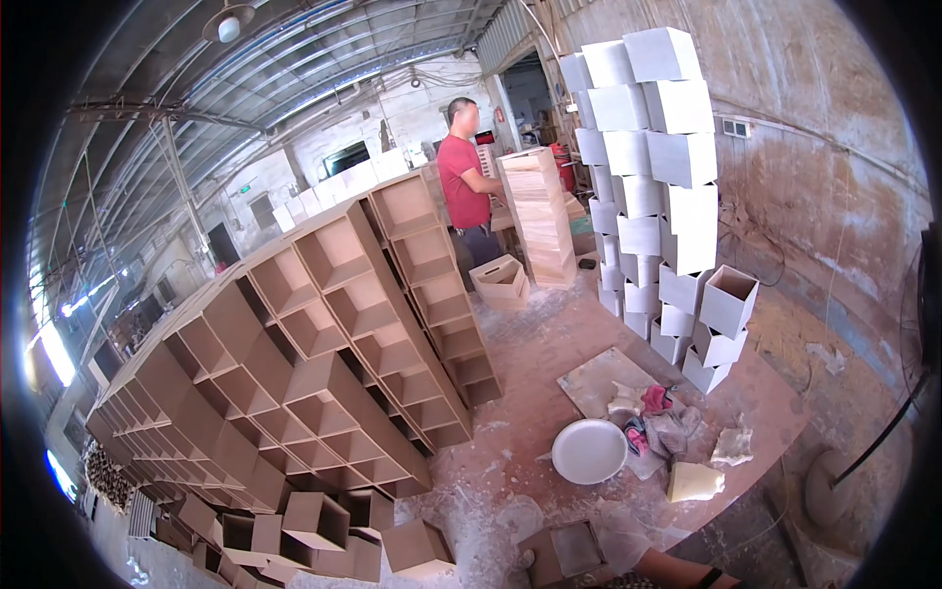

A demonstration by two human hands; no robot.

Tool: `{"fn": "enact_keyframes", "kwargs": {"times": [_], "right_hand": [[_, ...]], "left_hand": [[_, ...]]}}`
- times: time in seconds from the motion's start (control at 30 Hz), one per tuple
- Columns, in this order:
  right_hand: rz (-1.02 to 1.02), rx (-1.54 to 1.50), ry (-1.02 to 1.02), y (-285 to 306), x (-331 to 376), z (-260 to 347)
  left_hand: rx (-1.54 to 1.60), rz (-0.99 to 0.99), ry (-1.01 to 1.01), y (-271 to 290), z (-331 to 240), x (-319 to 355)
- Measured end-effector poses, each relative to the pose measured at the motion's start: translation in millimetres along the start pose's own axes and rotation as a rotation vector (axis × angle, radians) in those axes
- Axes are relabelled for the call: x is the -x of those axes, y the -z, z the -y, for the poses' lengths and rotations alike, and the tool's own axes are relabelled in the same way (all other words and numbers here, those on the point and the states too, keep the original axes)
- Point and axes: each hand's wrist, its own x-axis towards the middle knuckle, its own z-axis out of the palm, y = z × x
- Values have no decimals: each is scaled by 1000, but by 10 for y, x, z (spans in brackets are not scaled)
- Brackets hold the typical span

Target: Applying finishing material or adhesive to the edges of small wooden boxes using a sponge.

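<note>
At the bottom edge we see our gloved hand (616,530) pressed flat, fingers spread, on a small wooden box (561,552) on the dusty floor; the other hand is hidden. A white round lid (589,452) lies nearby.

Stacked open boxes (324,344) stand left, a box tower (653,177) right, a round dish (589,452) on the floor between.

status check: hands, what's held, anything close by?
Right hand gloved, on flat board piece. Left hand out of view. White bowl and rags just beyond.
</note>
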Motion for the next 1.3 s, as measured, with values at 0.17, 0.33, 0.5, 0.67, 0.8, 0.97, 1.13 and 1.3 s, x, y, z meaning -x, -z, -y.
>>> {"fn": "enact_keyframes", "kwargs": {"times": [0.17,0.33,0.5,0.67,0.8,0.97,1.13,1.3], "right_hand": [[334,-345,-389,-221,54,-156],[305,19,-227,-154,38,99],[231,145,-140,-83,-31,154],[365,75,-425,-111,-119,456],[107,48,-51,-203,-171,560],[81,34,15,-206,-206,606],[61,43,37,-118,-122,550],[125,82,3,12,-68,486]], "left_hand": [[0,-15,-5,19,-85,-45],[-1,-30,-15,34,-125,-30],[-12,-36,-4,-9,-132,-65],[-30,-35,12,-79,-123,-69],[-31,-35,18,-93,-123,-78],[-38,-37,22,-95,-132,-96],[-43,-36,26,-79,-92,-54],[-44,-21,39,-39,-27,33]]}}
